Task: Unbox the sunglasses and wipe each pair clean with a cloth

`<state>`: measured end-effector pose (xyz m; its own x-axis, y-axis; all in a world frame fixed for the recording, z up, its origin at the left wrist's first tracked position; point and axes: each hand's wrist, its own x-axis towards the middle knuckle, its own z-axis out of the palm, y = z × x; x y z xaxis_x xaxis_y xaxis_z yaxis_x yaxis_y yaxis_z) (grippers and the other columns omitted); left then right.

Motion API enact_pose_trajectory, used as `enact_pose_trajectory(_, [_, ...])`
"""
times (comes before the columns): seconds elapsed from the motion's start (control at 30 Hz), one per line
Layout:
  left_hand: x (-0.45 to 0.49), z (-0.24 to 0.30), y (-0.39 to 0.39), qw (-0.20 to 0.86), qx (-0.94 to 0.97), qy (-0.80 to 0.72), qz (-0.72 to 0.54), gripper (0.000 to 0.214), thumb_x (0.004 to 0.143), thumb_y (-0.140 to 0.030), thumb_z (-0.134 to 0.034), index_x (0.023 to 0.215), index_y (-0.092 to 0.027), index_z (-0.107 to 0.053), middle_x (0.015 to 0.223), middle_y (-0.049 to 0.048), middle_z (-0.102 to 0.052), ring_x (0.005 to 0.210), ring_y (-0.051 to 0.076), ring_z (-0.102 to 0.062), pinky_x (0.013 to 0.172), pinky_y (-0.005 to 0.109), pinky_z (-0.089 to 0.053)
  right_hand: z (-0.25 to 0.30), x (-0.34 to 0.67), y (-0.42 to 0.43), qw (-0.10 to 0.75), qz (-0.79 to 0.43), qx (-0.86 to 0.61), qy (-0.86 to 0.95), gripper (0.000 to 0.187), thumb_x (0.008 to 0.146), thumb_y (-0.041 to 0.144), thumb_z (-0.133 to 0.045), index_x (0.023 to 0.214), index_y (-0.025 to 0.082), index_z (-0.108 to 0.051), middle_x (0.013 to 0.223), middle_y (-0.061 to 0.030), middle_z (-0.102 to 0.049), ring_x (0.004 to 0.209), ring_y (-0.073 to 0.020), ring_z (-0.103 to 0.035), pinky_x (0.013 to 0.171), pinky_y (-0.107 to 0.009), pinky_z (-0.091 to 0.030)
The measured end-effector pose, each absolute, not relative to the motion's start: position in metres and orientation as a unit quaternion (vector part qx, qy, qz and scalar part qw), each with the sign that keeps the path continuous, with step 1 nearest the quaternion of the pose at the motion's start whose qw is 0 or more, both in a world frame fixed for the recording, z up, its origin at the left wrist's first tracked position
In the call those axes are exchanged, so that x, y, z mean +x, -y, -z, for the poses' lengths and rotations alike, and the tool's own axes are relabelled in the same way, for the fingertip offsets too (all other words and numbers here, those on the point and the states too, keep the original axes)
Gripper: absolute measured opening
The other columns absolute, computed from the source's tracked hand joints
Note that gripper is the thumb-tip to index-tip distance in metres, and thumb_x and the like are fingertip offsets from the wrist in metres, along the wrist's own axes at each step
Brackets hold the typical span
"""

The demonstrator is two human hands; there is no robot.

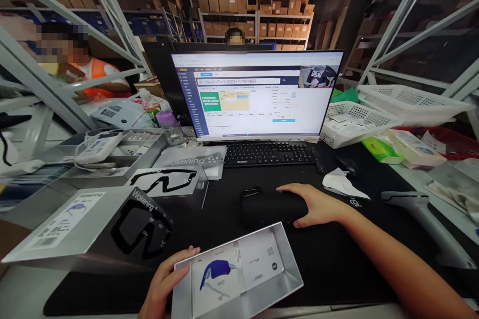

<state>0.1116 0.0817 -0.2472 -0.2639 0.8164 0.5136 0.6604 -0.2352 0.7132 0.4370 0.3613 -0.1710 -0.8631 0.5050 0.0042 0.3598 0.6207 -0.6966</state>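
My left hand (164, 281) grips the left edge of an open silver box tray (288, 269) at the near edge of the black desk mat (337, 254). A card picturing blue glasses (217, 276) and a white leaflet (260, 259) lie inside the tray. My right hand (312, 204) rests curled on the right end of a black glasses case (267, 209), which lies on the mat just behind the tray. A black loop sticks up at the case's left end.
A grey box lid printed with glasses (93, 229) lies left. Behind are a keyboard (267, 153), a monitor (256, 93), a mouse (346, 162), a crumpled white cloth (340, 183), white baskets (355, 122) and a scanner handle (406, 198). People sit beyond the metal racks.
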Motion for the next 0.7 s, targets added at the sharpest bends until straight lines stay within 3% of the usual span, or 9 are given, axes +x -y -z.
enact_pose_trajectory(0.13, [0.095, 0.243, -0.095, 0.055, 0.663, -0.565, -0.488, 0.076, 0.058, -0.032, -0.086, 0.124, -0.037, -0.049, 0.131, 0.0096, -0.061, 0.115, 0.038, -0.064, 0.088, 0.049, -0.058, 0.176, 0.435, -0.37, 0.273, -0.508, -0.332, 0.747, 0.07, 0.053, 0.023, -0.09, 0.119, 0.024, -0.067, 0.117, -0.0049, -0.068, 0.112, -0.0299, -0.061, 0.103, -0.043, -0.042])
enact_pose_trajectory(0.27, [0.092, 0.231, -0.121, 0.054, 0.642, -0.616, -0.453, 0.072, 0.06, -0.04, -0.084, 0.12, -0.03, -0.046, 0.136, 0.0142, -0.054, 0.117, 0.038, -0.062, 0.09, 0.05, -0.055, 0.183, 0.438, -0.384, 0.415, -0.596, -0.402, 0.557, 0.043, 0.064, 0.036, -0.085, 0.103, 0.025, -0.068, 0.097, 0.0007, -0.067, 0.092, -0.0226, -0.062, 0.079, -0.033, -0.05])
enact_pose_trajectory(0.43, [0.113, 0.216, -0.172, 0.105, 0.651, -0.632, -0.408, 0.057, 0.063, -0.036, -0.078, 0.109, -0.026, -0.045, 0.139, 0.0127, -0.048, 0.122, 0.033, -0.057, 0.102, 0.049, -0.047, 0.18, 0.441, -0.395, 0.476, -0.665, -0.395, 0.418, 0.029, 0.078, 0.042, -0.071, 0.101, 0.025, -0.064, 0.092, -0.0008, -0.071, 0.079, -0.021, -0.066, 0.056, -0.027, -0.049])
enact_pose_trajectory(0.57, [0.125, 0.21, -0.217, 0.111, 0.656, -0.641, -0.381, 0.06, 0.063, -0.035, -0.079, 0.109, -0.025, -0.043, 0.122, 0.0086, -0.056, 0.108, 0.029, -0.063, 0.094, 0.046, -0.052, 0.17, 0.442, -0.393, 0.479, -0.727, -0.358, 0.337, 0.021, 0.092, 0.037, -0.053, 0.097, 0.022, -0.067, 0.092, -0.0056, -0.076, 0.081, -0.0237, -0.07, 0.064, -0.037, -0.056])
enact_pose_trajectory(0.7, [0.128, 0.216, -0.257, 0.103, 0.643, -0.644, -0.402, 0.06, 0.062, -0.034, -0.08, 0.111, -0.025, -0.045, 0.125, 0.0072, -0.054, 0.117, 0.03, -0.059, 0.1, 0.047, -0.049, 0.159, 0.442, -0.388, 0.472, -0.761, -0.335, 0.293, 0.03, 0.099, 0.034, -0.043, 0.093, 0.021, -0.069, 0.091, -0.0062, -0.078, 0.08, -0.024, -0.072, 0.065, -0.039, -0.058])
